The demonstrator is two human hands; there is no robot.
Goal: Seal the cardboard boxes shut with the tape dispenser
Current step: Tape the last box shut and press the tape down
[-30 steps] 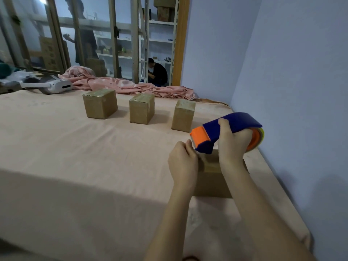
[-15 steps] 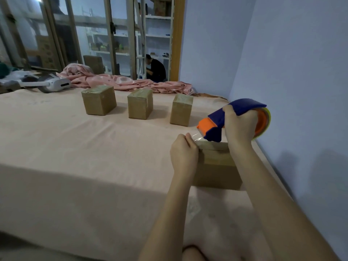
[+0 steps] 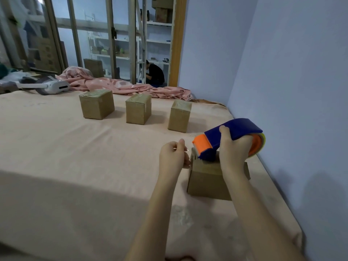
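Nearest item: open cardboard box, standing on the peach-covered counter close to the blue wall; every place below is given from this box

Right hand: over the box top, wrapped firmly around the tape dispenser; blue body, orange front piece, roll on the wall side. The dispenser's front end rests at the box's upper left edge, seemingly touching it

Left hand: just left of the box, beside that same edge, fingers curled with thumb and forefinger pinched; it looks to be gripping the clear tape end, though the tape itself is too faint to confirm

Step in hand, by judgement: starting a strip on this box, the tape end being anchored at the left side before the run across the flaps

Next move calls for: the tape end pressed down on the left face, then the dispenser drawn across the top toward the wall side, held low so the flaps close under it, then a cut on the blade

Beyond the box, in a row: three cardboard boxes, well apart from it and from one another, tops glossy, apparently already taped

Farther, beyond and left: white headset and a crumpled pink blanket along the counter's far edge

Farthest: glass partition, with shelving and a crouching person behind it
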